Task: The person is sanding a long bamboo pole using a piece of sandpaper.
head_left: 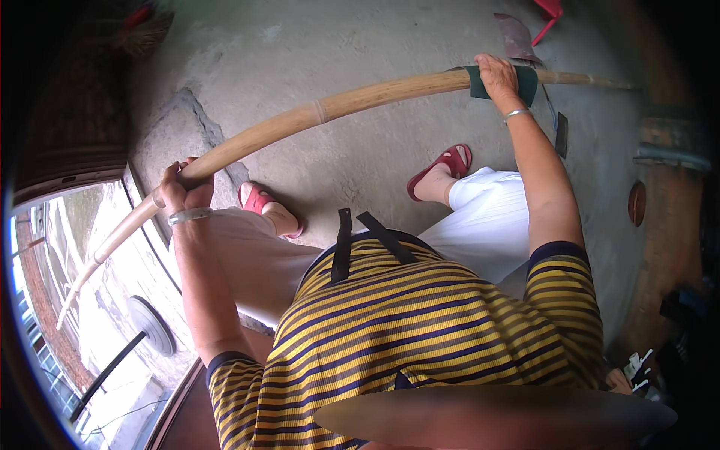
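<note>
A long, pale bamboo pole (315,114) stretches across in front of me, bending with the wide picture, from the lower left to the upper right. My left hand (187,189) is closed around it near the window side, with a bracelet at the wrist. Farther along, a dark green sheet (527,86) is folded over the pole; whether it is cloth or abrasive cannot be made out. My right hand (495,76) grips the pole through this sheet, fingers over the top and the thumb side hidden. The pole's thinner end runs on to the right past the sheet.
Grey concrete floor (375,142) has a crack (196,112) at left. My feet in red slippers (259,201) stand apart. At left is a bright opening with a round grey disc (152,326) on a black rod. A broom (146,34) lies far left, a red plastic piece (549,15) far right.
</note>
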